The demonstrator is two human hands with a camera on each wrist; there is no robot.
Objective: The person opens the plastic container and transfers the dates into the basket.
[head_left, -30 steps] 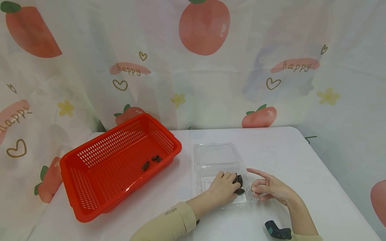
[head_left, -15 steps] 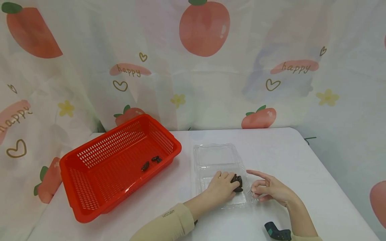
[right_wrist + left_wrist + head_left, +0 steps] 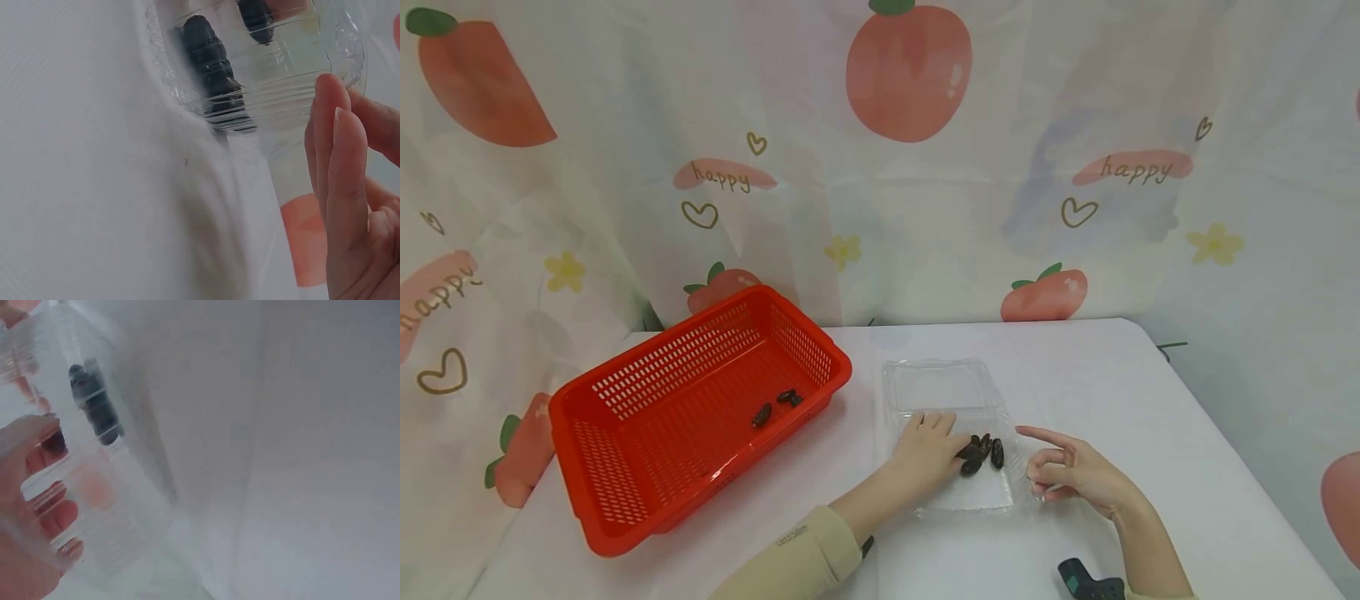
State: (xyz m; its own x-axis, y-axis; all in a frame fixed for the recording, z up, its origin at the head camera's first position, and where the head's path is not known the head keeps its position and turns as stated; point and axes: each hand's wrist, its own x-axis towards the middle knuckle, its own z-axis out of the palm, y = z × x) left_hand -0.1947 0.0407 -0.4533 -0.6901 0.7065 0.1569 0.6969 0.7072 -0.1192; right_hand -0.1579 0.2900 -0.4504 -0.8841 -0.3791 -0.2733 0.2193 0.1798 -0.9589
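A clear plastic hinged box point(image 3: 958, 496) lies with its lid point(image 3: 936, 383) folded back on the table. Several dark brown, wrinkled fruits like dates point(image 3: 972, 467) sit in its tray; two show through the plastic in the right wrist view, one a long date point(image 3: 209, 59). My left hand point(image 3: 925, 458) reaches into the tray with its fingers spread, thumb against the leftmost dates. Through the wall in the left wrist view, a date point(image 3: 54, 441) shows beside that thumb. My right hand point(image 3: 1075, 477) pinches the tray's right rim, index finger stretched out.
A red slotted basket point(image 3: 700, 479) stands at the left, with a few dark dates point(image 3: 762, 414) on its floor. A dark wrist device point(image 3: 1090, 581) sits at the right forearm. Behind the white table point(image 3: 1075, 367) hangs a fruit-printed cloth point(image 3: 917, 200).
My left hand has shifted left inside the tray, and most dates there have moved left and spread out. More of them show now. The right hand keeps its hold on the rim.
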